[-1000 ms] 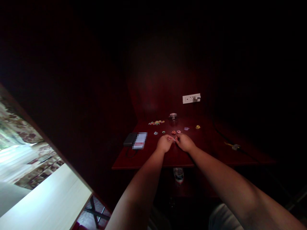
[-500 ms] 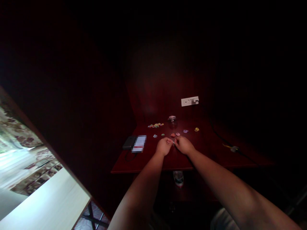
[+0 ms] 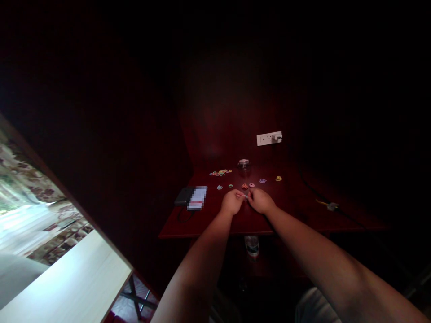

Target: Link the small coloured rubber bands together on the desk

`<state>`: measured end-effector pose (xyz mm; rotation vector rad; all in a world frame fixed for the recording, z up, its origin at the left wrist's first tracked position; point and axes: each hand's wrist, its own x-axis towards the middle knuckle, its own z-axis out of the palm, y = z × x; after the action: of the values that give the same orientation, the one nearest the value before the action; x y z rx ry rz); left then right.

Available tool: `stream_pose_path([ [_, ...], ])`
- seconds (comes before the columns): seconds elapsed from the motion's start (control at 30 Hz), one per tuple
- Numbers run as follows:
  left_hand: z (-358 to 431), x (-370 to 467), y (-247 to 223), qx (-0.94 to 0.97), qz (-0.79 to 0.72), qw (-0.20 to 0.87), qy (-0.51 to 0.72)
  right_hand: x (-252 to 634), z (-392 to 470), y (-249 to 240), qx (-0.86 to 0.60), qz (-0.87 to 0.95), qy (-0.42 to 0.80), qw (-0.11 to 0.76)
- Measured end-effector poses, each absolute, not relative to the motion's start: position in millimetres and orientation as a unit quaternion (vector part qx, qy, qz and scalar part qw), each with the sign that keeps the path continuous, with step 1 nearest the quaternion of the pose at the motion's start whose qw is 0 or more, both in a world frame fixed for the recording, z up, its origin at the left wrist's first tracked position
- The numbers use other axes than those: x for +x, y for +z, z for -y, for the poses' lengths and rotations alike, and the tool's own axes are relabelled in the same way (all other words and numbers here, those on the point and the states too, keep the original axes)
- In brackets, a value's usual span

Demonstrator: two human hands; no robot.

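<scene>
My left hand and my right hand meet above the front middle of the dark red table. Both are closed, fingertips pinching a small pale band between them; it looks like a hair tie, mostly covered by the fingers. Just beyond my fingers lie orange bands and a pink band. To their left are a green band and light blue bands. Purple bands and yellow bands lie to the right.
A mixed pile of coloured bands lies at the back left, near a clear jar. A black case and a blurred-out phone-like rectangle sit left. A cable runs along the right. Below the tabletop stands a bottle.
The view has shifted slightly, so the table and its things appear a little higher and further right. Both hands keep their pinch on the small pale band.
</scene>
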<state>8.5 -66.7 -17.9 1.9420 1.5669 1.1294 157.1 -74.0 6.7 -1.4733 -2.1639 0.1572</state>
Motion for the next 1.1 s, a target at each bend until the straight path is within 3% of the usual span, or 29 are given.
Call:
stream_pose_path([
  [0.23,70,11,-18,0.715,-0.538,0.229,0.383,155,70,1,-0.603,0.748,0.026,0.276],
  [0.77,76,12,-14,0.679,-0.53,0.246,0.445,163,64,-4,-0.495,0.785,0.127,0.35],
  [1.1,79,14,-10,0.668,-0.538,0.254,0.448,165,66,0,-0.494,0.785,0.159,0.339],
])
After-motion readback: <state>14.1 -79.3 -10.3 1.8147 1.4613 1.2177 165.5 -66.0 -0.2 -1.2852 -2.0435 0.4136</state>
